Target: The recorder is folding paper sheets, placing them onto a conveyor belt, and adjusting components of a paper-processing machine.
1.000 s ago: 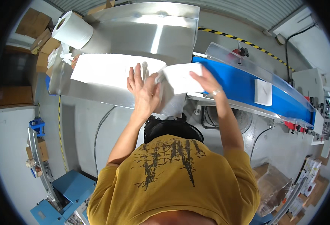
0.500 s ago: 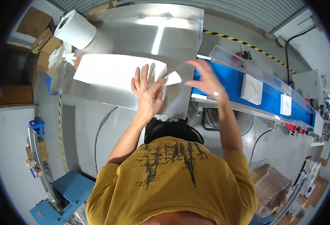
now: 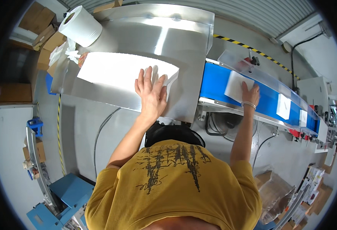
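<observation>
1. Your right grip lies over the right edge of a white square, thumb apart from the partly bent fingers; whether it pinches the square or only rests on it, you cannot tell from here.
2. That square lies flat on the blue belt, mostly to the left of your right grip.
3. Your left grip is spread wide over the near right end of a long white stack, fingers laid on it and closed around nothing.
4. The stack lies lengthwise on the steel bench, which ends just beside the belt.
5. Farther right on the belt, you have a second white piece and a third white piece, set apart.
6. A big white roll sits at the bench's far left corner.
7. Beyond the bench, black-and-yellow tape crosses the grey floor; a round fan stands below the belt.
</observation>
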`<state>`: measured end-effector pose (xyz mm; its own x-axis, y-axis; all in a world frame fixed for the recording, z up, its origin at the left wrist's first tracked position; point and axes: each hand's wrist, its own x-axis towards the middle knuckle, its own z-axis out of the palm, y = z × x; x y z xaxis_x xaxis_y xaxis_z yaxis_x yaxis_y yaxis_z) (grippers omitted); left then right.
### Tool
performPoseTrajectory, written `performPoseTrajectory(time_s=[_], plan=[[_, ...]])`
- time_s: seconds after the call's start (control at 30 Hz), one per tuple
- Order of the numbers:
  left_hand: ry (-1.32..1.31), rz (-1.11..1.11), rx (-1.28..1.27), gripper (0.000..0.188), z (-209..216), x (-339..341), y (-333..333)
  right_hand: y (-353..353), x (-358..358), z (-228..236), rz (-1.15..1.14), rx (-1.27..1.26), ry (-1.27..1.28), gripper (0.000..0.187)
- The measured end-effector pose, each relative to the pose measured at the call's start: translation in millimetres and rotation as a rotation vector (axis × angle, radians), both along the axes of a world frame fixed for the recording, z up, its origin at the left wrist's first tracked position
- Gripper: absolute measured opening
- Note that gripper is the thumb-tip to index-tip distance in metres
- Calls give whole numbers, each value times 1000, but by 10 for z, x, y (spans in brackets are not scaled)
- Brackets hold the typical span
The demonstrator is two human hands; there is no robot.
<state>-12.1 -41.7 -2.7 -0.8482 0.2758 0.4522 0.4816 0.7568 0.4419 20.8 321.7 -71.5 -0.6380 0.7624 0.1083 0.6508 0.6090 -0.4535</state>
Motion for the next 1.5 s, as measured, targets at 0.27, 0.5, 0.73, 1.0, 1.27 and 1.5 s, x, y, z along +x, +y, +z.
performPoseTrajectory(time_s=[0.27,0.5,0.73,1.0,1.27,1.5], plan=[[-42,-89,-21,34,71,-4,-47,-1465,-569,550,1206,-502,56,65],[-12,23,50,33,21,-70,-170,-1037,-428,-1,632,-879,291,38],[16,16,-39,36,-1,-61,-174,-70,-67,-11,8,-58,88,45],[2,-98,-35,31,49,-78,-228,-1641,-625,571,1184,-405,147,60],[-15,76,13,36,61,-134,-333,-1019,-435,84,485,-705,20,42],[21,16,-10,34,26,-142,-302,-282,-119,152,-16,33,-61,52]])
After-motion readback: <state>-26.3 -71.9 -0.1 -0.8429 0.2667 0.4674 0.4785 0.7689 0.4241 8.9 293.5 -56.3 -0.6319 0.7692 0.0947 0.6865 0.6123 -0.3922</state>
